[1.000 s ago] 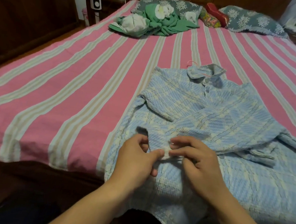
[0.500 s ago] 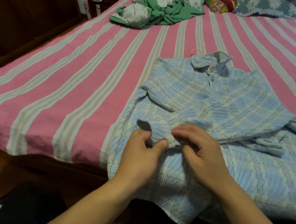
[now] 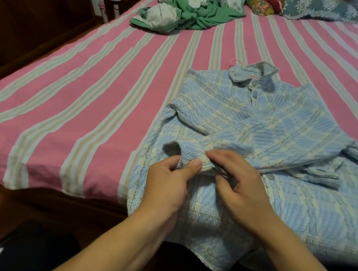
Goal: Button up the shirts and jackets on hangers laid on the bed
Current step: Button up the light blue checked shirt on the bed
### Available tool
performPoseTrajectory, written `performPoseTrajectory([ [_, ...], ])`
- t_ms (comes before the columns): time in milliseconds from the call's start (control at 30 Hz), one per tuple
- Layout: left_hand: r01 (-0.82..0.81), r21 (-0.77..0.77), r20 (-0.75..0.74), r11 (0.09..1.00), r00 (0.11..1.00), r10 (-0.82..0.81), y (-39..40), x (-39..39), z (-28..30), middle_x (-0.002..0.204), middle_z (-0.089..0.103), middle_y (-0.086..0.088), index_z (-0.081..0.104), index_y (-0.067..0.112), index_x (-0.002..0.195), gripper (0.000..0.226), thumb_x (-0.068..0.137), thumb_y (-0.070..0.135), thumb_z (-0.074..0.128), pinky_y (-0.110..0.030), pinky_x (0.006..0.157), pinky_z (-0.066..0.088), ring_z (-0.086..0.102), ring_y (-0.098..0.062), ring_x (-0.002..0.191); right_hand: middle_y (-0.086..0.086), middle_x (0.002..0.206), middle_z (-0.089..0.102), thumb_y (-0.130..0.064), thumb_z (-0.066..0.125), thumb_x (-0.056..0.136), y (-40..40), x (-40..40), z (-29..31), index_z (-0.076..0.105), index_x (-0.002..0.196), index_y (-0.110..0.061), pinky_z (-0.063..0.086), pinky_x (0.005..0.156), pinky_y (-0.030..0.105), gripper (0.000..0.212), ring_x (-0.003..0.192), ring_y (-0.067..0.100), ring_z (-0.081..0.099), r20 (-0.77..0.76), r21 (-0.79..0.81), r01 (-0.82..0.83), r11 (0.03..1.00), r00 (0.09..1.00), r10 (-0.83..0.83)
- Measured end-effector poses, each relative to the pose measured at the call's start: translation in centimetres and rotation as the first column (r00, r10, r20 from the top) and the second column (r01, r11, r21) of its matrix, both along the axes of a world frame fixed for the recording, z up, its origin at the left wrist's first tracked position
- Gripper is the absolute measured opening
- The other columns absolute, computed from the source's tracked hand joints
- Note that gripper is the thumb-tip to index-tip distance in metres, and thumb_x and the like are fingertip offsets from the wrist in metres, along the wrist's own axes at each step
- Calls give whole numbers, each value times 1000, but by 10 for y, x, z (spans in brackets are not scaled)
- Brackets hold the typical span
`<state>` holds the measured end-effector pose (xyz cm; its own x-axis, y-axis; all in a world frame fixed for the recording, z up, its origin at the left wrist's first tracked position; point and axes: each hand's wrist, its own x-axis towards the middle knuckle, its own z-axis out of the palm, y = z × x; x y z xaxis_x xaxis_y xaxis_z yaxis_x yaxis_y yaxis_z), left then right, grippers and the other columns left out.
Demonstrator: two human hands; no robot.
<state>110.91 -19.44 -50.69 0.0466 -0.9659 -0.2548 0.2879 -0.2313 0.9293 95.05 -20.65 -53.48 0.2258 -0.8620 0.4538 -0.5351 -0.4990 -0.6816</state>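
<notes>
Down near the bed's front edge, the left hand (image 3: pixel 166 184) pinches a fold of the blue plaid shirt (image 3: pixel 273 132) between thumb and fingers, while the right hand (image 3: pixel 243 186) curls its fingers into the placket just beside it. Outward, the shirt lies lengthwise on the pink striped bed (image 3: pixel 89 95), collar (image 3: pixel 254 73) pointing away toward the pillows (image 3: pixel 315 6), hem overhanging the near edge.

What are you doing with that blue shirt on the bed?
A person is buttoning a light blue and cream checked shirt lying on the pink striped bed. The left hand pinches a fold of its front edge while the right hand works beside it. The buttons near the collar look fastened.
</notes>
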Motion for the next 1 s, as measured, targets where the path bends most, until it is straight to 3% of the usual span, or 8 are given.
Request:
performPoseTrajectory([
  [67, 9, 6, -25, 1000, 1000, -9, -1, 1, 1, 72, 75, -8, 74, -1, 91, 8, 91, 7, 71, -21, 53, 52, 70, -17, 61, -4, 125, 63, 3, 55, 82, 0, -1, -1, 66, 128, -10, 40, 102, 13, 49, 121, 2, 56, 0, -5, 4, 1000, 1000, -4],
  [200, 80, 11, 200, 997, 977, -81, -5, 6, -1, 48, 50, 5, 66, 6, 89, 14, 94, 19, 72, -18, 39, 34, 43, -9, 36, -3, 119, 65, 2, 54, 80, -1, 0, -3, 68, 123, -10, 43, 99, 16, 47, 115, 4, 59, -47, -40, 35, 999, 998, -37],
  [300, 184, 0, 416, 983, 894, -167, -7, 11, -4, 47, 52, 5, 62, 19, 100, 17, 95, 33, 70, -33, 45, 49, 57, -20, 43, -2, 109, 67, 5, 52, 77, 0, 0, -2, 71, 112, -9, 49, 90, 17, 42, 104, 6, 62, -19, -52, 83, 995, 996, -84],
  [467, 318, -212, 831, 924, 556, 0, 3, 15, 20, 48, 42, 4, 39, 18, 60, 51, 89, 51, 65, -38, 53, 37, 40, -15, 47, -5, 96, 68, 7, 51, 74, 3, 4, 5, 73, 95, -13, 54, 84, 22, 37, 95, 8, 66, 177, 27, 231, 973, 956, -232],
  [600, 363, -73, 977, 929, 211, -6, 8, 49, 60, 51, 60, -1, 60, 12, 62, 57, 97, 56, 49, -34, 59, 52, 61, -18, 52, -13, 95, 64, 12, 53, 80, 8, -23, 40, 69, 88, -27, 49, 83, 14, 43, 93, 0, 62, 189, 114, 375, 920, 901, -391],
  [767, 355, -75, 989, 932, 143, 25, -20, 84, 110, 61, 69, -10, 67, 11, 67, 55, 98, 53, 50, -47, 67, 59, 69, -32, 62, -3, 95, 70, 2, 51, 93, -4, -92, 110, 69, 87, -23, 48, 74, 28, 32, 88, 13, 65, -115, 166, 543, 823, 840, -531],
  [900, 484, -26, 972, 875, 216, -91, -76, 42, 125, 68, 72, -4, 68, 16, 72, 41, 100, 42, 55, -45, 69, 59, 71, -28, 69, 6, 126, 66, -6, 49, 99, -63, -123, 134, 71, 113, -15, 48, 87, 34, 27, 108, 24, 61, -420, 313, 557, 770, 808, -414],
  [1000, 608, 47, 983, 793, 112, -144, -126, -4, 99, 89, 70, 0, 66, 22, 90, 26, 101, 42, 54, -36, 71, 54, 65, -21, 80, 6, 128, 66, -7, 48, 99, -108, -134, 125, 68, 121, -14, 51, 90, 35, 31, 107, 25, 63, -523, 315, 549, 774, 781, -341],
])
